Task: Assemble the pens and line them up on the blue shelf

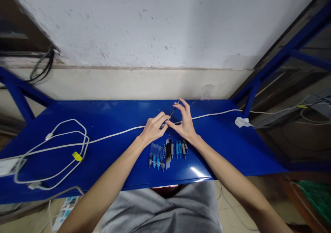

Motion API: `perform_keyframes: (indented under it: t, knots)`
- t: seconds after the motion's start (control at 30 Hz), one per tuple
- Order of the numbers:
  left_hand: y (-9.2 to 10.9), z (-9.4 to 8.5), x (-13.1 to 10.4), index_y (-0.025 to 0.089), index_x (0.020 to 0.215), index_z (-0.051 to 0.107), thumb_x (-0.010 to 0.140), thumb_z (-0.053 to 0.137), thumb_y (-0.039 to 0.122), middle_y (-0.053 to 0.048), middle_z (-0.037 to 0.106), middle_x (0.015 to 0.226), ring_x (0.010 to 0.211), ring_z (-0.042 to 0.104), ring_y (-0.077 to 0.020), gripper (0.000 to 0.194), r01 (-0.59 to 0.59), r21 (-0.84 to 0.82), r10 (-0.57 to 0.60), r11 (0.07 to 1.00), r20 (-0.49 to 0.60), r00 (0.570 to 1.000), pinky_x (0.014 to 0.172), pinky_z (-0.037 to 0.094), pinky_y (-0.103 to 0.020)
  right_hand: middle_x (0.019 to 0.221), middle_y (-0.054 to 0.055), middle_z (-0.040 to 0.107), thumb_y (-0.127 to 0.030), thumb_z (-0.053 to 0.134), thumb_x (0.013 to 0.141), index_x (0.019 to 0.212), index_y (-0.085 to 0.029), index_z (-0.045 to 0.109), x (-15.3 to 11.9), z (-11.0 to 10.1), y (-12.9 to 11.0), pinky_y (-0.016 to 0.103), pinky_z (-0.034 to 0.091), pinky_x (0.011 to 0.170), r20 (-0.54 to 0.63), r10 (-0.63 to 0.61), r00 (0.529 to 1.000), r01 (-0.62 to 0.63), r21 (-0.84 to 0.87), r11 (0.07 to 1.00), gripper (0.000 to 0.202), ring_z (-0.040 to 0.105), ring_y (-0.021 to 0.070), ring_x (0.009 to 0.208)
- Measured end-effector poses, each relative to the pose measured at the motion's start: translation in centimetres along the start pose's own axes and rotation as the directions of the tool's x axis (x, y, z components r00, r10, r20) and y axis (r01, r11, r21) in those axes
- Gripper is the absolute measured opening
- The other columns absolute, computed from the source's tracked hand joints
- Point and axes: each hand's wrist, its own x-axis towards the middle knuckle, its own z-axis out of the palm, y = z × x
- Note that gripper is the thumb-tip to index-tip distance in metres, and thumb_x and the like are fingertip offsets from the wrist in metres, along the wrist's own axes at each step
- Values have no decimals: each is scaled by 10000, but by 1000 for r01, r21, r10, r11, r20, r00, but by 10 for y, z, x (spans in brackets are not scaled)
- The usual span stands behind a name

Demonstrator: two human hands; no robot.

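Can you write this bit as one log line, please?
left hand: on thin dark rod | right hand: on same rod | blue table: pen parts side by side

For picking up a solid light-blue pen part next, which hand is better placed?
Probably the right hand: it is closer to the solid light-blue pen parts, while the left hand is nearer the clear barrels. Both hands are at a slim dark rod, so the right may need freeing.
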Motion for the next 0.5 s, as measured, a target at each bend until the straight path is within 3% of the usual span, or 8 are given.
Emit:
perform_keyframes:
  t: [0.13,0.5]
  knots:
    - [-1,0,0,152,1203,636,1020,492,181,-79,682,1035,833,699,-142,235,-14,69,16,998,-31,999,676,552,-237,1583,192,339,-616,704,892,1367,-250,514,2,1,6,573,432,1201,-9,-71,997,71,-9,997,629,527,330,1401]
    - [-1,-3,0,155,1214,658,1052,525,227,-52,662,980,799,667,-116,221,-70,117,77,991,-58,995,642,522,-210,1587,174,362,-747,618,875,1327,-273,551,-1,5,16,623,446,1170,-12,7,1000,-8,-52,999,658,539,362,1380]
